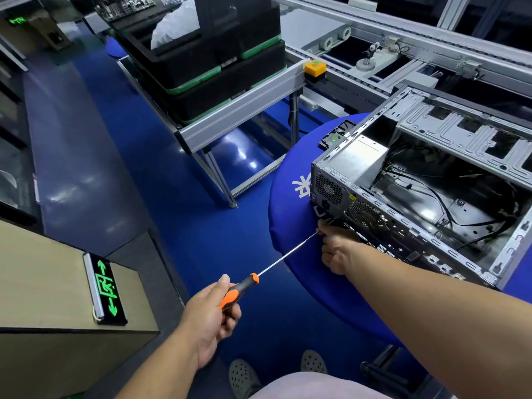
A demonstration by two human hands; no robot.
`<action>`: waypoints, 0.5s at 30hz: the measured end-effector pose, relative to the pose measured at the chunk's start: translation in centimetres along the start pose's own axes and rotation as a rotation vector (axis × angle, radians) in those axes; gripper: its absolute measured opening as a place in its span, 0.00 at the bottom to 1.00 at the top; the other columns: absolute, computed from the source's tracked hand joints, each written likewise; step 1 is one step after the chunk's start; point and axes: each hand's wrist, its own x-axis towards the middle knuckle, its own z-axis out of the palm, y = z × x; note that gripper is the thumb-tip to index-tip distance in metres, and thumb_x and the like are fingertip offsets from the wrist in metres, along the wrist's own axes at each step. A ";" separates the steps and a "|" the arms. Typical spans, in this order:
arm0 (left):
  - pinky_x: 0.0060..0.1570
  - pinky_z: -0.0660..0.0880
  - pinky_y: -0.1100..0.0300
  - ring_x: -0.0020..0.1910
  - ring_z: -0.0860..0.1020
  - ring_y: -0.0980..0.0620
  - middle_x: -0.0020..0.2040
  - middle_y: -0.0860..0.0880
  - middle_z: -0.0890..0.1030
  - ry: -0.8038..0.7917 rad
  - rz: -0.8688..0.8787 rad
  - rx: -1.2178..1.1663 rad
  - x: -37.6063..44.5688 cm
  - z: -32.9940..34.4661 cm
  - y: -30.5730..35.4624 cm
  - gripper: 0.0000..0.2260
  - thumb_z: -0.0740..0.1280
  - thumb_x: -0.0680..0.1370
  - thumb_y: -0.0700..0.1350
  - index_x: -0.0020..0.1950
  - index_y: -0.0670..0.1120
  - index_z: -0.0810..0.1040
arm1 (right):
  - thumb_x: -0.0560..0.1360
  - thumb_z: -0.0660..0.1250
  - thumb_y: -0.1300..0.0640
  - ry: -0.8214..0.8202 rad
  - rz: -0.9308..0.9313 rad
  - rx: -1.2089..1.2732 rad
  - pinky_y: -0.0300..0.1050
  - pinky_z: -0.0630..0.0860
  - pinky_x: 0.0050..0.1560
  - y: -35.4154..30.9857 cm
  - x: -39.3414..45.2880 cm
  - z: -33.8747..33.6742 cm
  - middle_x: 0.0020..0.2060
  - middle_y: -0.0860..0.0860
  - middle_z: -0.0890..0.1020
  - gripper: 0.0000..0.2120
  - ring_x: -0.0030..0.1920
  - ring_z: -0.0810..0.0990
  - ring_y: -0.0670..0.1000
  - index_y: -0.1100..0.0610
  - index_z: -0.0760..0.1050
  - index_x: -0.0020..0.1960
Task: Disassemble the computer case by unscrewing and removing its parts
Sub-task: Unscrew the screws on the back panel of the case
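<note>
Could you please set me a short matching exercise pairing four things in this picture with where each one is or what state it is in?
Things:
1. screwdriver
2. computer case
3. yellow button box
4. right hand

States or places:
a. on the corner of the conveyor frame
b. at the case's rear panel, by the screwdriver tip
c. held by the left hand
d. side open, lying on the blue table

Pairs: 1-c, 2-d, 3-a, 4-b
</note>
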 end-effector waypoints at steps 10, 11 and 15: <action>0.22 0.64 0.61 0.26 0.70 0.52 0.34 0.41 0.77 0.009 0.050 -0.025 0.3 -1.2 -0.3 0.15 0.66 0.84 0.58 0.50 0.49 0.85 | 0.80 0.69 0.47 -0.016 0.015 -0.054 0.38 0.52 0.19 -0.5 -1.1 0.0 0.26 0.48 0.58 0.16 0.21 0.54 0.46 0.55 0.73 0.38; 0.22 0.64 0.61 0.26 0.70 0.52 0.34 0.41 0.76 0.008 0.052 -0.031 0.4 -1.4 -0.4 0.15 0.66 0.84 0.58 0.49 0.49 0.85 | 0.79 0.69 0.45 -0.021 0.020 -0.049 0.37 0.51 0.19 -0.6 -1.2 0.0 0.26 0.48 0.57 0.17 0.21 0.53 0.46 0.55 0.73 0.38; 0.22 0.62 0.62 0.25 0.68 0.52 0.33 0.42 0.75 0.005 0.051 -0.038 0.4 -2.7 -0.7 0.15 0.67 0.83 0.58 0.44 0.51 0.86 | 0.77 0.66 0.35 -0.050 0.056 0.007 0.38 0.49 0.23 -0.9 -1.6 -0.3 0.25 0.47 0.56 0.24 0.22 0.51 0.47 0.54 0.76 0.35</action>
